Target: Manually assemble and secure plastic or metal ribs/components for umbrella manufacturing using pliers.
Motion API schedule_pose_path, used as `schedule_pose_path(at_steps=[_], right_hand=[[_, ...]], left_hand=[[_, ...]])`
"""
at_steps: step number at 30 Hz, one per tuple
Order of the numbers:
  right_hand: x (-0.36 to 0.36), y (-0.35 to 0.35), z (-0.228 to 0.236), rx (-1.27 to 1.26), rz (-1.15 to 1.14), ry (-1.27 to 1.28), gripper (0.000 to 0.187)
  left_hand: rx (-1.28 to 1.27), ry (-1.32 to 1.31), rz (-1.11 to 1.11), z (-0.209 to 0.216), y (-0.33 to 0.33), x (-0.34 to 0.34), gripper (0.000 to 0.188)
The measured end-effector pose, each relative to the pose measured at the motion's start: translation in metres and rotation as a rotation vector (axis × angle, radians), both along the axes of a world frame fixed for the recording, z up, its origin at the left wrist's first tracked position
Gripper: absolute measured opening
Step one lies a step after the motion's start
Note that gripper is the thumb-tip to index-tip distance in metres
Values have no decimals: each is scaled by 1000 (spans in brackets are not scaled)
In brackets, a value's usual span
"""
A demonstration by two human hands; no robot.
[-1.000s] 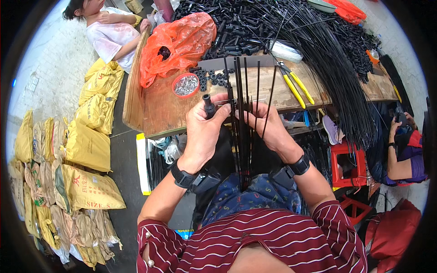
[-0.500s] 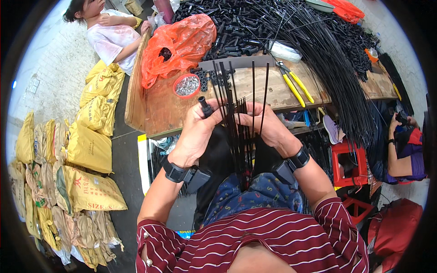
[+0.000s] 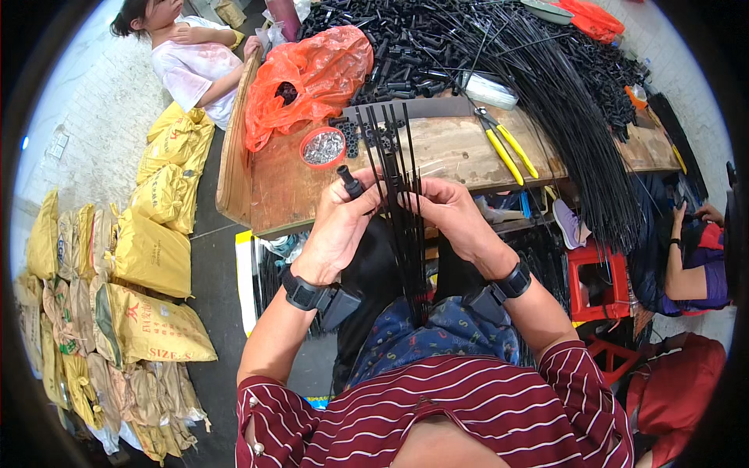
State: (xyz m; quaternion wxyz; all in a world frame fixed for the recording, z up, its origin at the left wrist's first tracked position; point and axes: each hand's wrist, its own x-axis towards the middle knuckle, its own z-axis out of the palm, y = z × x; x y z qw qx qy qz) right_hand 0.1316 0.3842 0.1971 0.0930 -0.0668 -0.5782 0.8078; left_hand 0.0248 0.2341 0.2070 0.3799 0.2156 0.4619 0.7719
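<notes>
My left hand (image 3: pixel 340 226) is closed around a black tubular plastic fitting (image 3: pixel 350 182), which sticks up past the thumb. Beside it, a loose bundle of thin black rods (image 3: pixel 406 257) stands nearly upright, its lower end by the patterned cloth on my lap. My right hand (image 3: pixel 451 217) closes its thumb and fingers at the rods' upper part from the right. Both hands are close together in front of the bench edge. Exactly how many rods each hand grips is hidden.
On the wooden bench (image 3: pixel 285 183) are a red dish of small metal pieces (image 3: pixel 322 147), yellow-handled pliers (image 3: pixel 505 144), an orange plastic bag (image 3: pixel 312 78), piled black fittings (image 3: pixel 406 66) and long rods (image 3: pixel 577 148). Yellow sacks (image 3: pixel 152 253) line the left; a person (image 3: pixel 195 66) stands far left.
Rods that were spread out to the right now stand closer within the bundle. My right hand has shifted slightly, while the left keeps the fitting in nearly the same place.
</notes>
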Motion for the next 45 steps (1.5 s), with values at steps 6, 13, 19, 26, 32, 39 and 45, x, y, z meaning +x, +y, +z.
schedule_pose_path(at_steps=[6,13,19,26,32,39,45], right_hand=[[-7,0,9,9,46,1,12],[2,11,-1,4,98,-177,20],[3,4,-1,-180,289,-91,28],[8,5,-3,-345,344,24,32],[8,2,-5,-379,303,-19,23],[-6,-9,-5,-401,457,-172,18],[5,-3,-4,-460,321,-89,26]], left_hand=[[45,30,-46,12,-2,-3,23],[-92,154,-86,5,-2,-3,22],[45,24,-251,3,-9,-11,29],[-165,328,-253,41,-11,-23,24],[-227,559,-82,57,-7,-28,27],[-169,256,-164,63,9,-24,42],[-179,603,-159,65,16,-16,31]])
